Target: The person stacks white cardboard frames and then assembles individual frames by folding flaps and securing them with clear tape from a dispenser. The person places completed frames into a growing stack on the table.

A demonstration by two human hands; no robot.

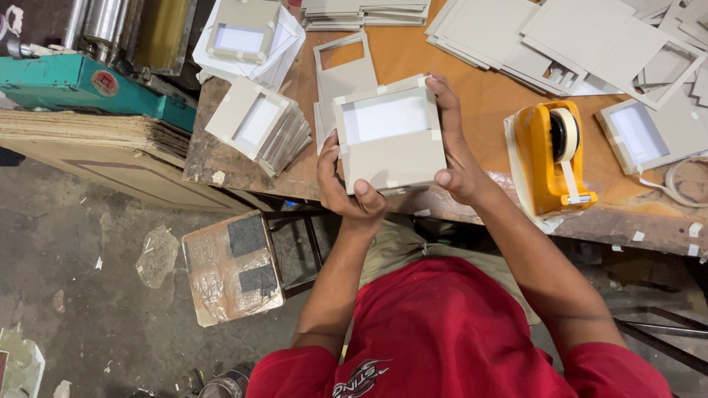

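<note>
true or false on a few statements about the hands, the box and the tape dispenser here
1. Both hands hold one grey cardboard box. True: the left hand grips its lower left corner, the right hand its right side.
2. The tape dispenser is blue. False: it is orange-yellow.
3. The dispenser stands to the right of the right hand. True.
4. The held box has a lid on it. False: it is open, showing a white inside.
5. A stack of similar boxes lies left of the held box. True.
</note>
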